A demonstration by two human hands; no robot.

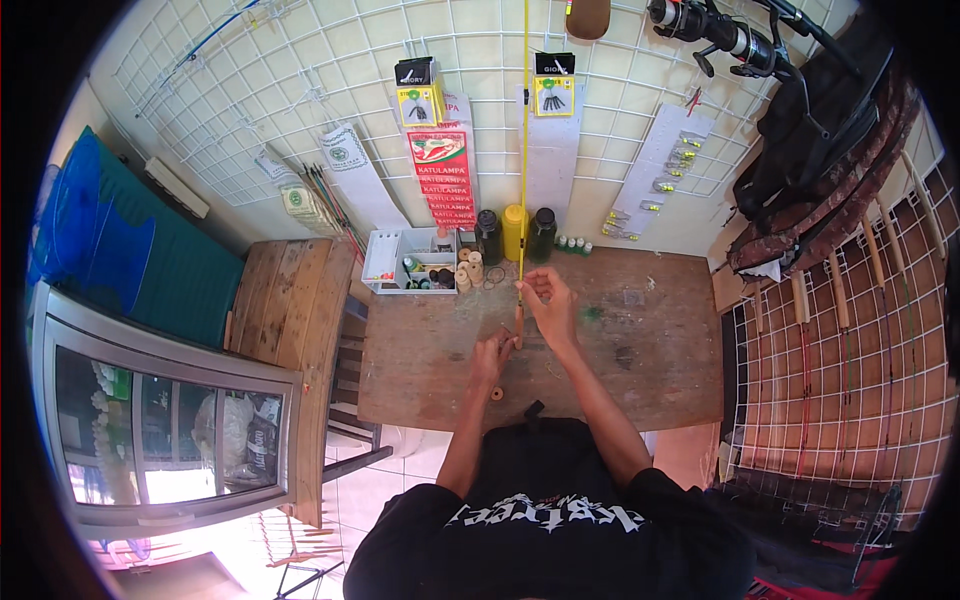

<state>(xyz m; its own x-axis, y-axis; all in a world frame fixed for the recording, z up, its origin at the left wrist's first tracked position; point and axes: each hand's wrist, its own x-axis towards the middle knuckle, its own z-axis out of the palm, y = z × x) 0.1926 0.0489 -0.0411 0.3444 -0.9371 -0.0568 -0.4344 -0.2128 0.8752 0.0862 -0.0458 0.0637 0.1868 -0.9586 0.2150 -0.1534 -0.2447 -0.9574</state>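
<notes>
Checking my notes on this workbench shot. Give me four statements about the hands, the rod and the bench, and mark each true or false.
1. Both hands hold the thin yellow rod, the right hand above the left hand. True.
2. The rod lies flat on the wooden table. False: it stands upright.
3. Three bottles stand at the table's back edge. True.
4. The white tray sits at the table's right end. False: it sits at the back left.

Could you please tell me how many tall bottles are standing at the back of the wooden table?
3, side by side against the wall: a dark bottle on the left, a yellow bottle in the middle, a dark bottle on the right. The thin yellow rod partly crosses them; others may be hidden.
</notes>
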